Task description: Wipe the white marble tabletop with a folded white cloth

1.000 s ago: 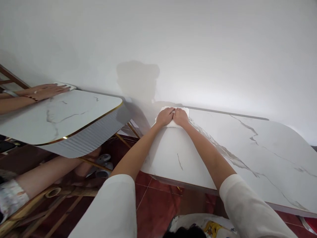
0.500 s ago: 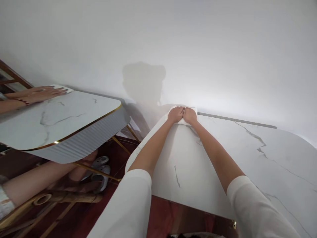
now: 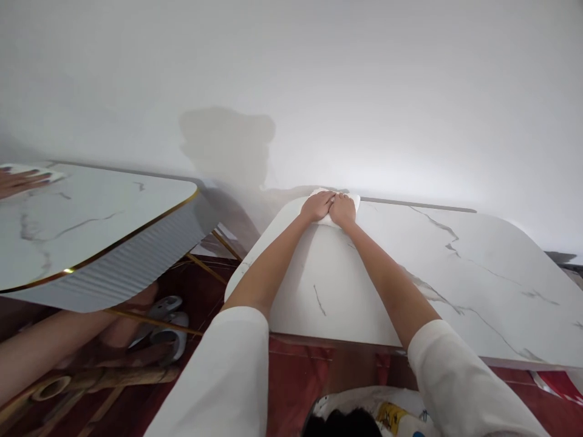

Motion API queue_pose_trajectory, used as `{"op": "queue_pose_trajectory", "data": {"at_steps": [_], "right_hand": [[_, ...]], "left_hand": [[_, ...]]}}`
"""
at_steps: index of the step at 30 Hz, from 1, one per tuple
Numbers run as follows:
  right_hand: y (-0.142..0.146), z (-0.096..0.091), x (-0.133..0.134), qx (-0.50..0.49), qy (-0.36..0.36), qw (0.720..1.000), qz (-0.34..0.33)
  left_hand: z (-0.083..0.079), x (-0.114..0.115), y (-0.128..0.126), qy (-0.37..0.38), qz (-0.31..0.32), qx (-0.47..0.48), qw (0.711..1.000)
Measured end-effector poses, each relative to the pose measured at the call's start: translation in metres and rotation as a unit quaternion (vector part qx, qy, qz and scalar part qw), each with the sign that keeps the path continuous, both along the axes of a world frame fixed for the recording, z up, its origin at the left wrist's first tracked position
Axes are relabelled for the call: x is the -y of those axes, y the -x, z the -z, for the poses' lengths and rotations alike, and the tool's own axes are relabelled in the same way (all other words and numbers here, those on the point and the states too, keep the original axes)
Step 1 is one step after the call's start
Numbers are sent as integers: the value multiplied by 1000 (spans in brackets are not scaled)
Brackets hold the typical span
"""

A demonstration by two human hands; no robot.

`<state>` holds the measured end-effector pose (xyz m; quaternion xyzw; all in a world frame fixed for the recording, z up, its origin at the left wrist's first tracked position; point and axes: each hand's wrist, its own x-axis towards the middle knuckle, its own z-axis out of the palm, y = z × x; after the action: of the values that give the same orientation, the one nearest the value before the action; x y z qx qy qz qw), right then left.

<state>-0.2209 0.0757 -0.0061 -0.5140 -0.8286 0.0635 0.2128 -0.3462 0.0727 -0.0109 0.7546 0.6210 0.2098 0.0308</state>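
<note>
My left hand point(image 3: 317, 205) and my right hand point(image 3: 342, 210) lie side by side, fingers pressed down on a white folded cloth point(image 3: 353, 199). The cloth sits at the far edge of a white marble-patterned tabletop point(image 3: 455, 279), close to the white wall. Both arms are stretched forward over the table, in white short sleeves. Most of the cloth is hidden under my hands.
A second marble tabletop with a gold rim point(image 3: 91, 224) stands at the left, where another person's hand point(image 3: 20, 180) rests on a white cloth. That person's leg point(image 3: 50, 352) and grey slippers point(image 3: 166, 325) show below it on the red floor. Wooden furniture legs lie at bottom left.
My two hands and the cloth slid from a spot nearer the table's corner up to its far edge by the wall. The view has shifted right, pushing the other person's hand to the left edge.
</note>
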Motion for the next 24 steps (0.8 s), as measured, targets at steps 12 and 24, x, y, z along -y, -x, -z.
{"op": "queue_pose_trajectory", "data": {"at_steps": [12, 24], "right_hand": [[-6, 1, 72, -2, 5, 1000, -4], [8, 3, 177, -21, -4, 998, -56]], "left_hand": [[6, 66, 5, -7, 59, -51, 997], [23, 171, 38, -41, 51, -107, 992]]}}
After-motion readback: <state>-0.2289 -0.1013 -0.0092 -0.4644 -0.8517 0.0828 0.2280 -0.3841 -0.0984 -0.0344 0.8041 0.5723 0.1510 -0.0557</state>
